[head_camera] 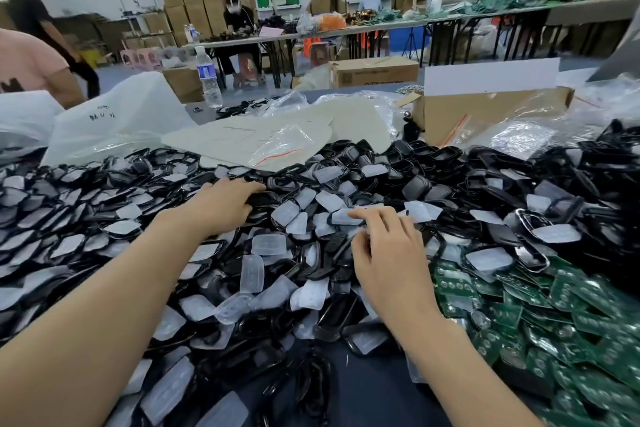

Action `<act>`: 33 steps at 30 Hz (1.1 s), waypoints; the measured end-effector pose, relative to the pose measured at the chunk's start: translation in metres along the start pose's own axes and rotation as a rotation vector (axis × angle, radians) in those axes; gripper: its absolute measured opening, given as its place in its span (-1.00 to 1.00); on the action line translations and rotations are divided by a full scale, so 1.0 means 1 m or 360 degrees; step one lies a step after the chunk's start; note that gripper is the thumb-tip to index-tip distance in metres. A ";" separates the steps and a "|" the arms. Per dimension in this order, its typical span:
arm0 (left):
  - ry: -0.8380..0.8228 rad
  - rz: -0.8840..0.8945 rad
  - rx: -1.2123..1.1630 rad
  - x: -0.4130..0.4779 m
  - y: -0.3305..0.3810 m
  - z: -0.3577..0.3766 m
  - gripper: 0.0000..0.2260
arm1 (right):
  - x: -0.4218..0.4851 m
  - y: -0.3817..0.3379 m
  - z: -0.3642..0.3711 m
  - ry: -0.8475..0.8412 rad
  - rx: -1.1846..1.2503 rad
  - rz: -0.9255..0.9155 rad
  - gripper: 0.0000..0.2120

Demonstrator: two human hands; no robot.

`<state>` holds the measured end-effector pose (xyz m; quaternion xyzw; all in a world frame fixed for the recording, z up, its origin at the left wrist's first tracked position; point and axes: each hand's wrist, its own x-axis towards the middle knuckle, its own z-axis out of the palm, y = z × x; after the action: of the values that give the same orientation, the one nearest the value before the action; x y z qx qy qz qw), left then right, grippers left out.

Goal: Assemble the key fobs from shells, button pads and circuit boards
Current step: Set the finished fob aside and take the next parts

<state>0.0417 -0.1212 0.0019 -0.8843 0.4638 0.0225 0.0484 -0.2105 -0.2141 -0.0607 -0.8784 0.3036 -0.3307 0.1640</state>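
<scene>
Left hand [225, 206] grips a black shell [265, 198], fingers curled. Right hand [388, 253], nearer, pinches a pad [341, 218] (clear) at its fingertips.

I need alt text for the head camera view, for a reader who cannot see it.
A person's left grip holds a black plastic shell while the right grip touches a translucent button pad, in a heap of such parts. Green circuit boards lie at right. Behind, another person sits working.
</scene>
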 end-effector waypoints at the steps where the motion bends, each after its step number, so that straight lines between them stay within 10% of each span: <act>1: 0.0046 0.0040 -0.0128 -0.003 -0.002 -0.003 -0.54 | -0.001 -0.001 0.000 -0.0008 0.0000 -0.0011 -0.69; 8: 0.0502 -0.0062 -0.0824 -0.037 -0.044 -0.026 -0.73 | -0.003 -0.029 0.007 -0.0007 0.0123 -0.0217 -0.74; 20: -0.0051 0.0046 -0.0646 -0.090 -0.057 0.004 -0.84 | 0.018 -0.075 0.029 -0.0630 -0.0098 -0.0016 -0.70; 33: 0.0179 -0.0150 -0.0783 -0.135 -0.108 -0.008 -0.81 | 0.048 -0.147 0.070 -0.0825 -0.0051 -0.0230 -0.68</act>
<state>0.0537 0.0492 0.0287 -0.8900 0.4046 0.0830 -0.1931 -0.0715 -0.1264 -0.0167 -0.9556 0.1933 -0.1006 0.1983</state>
